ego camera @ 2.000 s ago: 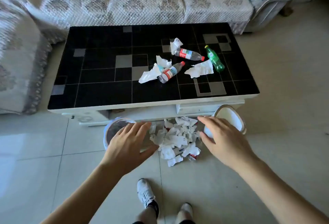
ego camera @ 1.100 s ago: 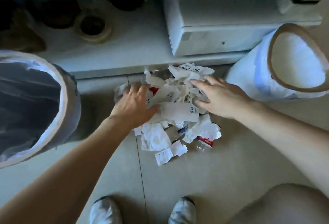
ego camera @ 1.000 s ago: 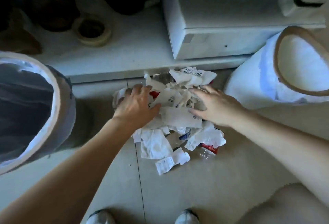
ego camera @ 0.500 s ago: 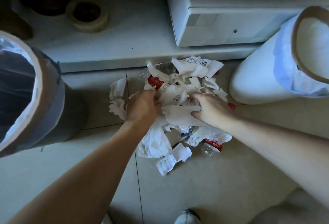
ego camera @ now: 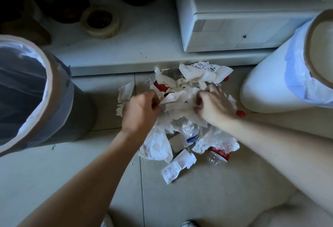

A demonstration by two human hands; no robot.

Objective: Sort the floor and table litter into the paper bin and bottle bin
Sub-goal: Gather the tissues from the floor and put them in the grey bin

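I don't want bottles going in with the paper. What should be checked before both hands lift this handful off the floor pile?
1. Left hand grips crumpled paper: ok.
2. Right hand grips the same paper: ok.
3. No bottle caught in the handful: cannot tell; a red-labelled bottle lies right beside the fingers.
4. Grey bin open, within reach on the left: ok.
5. White bin open on the right: ok.
6. Which bin takes paper: cannot tell.

Print on the paper slip, receipt and red bottle labels is too blurred to read.
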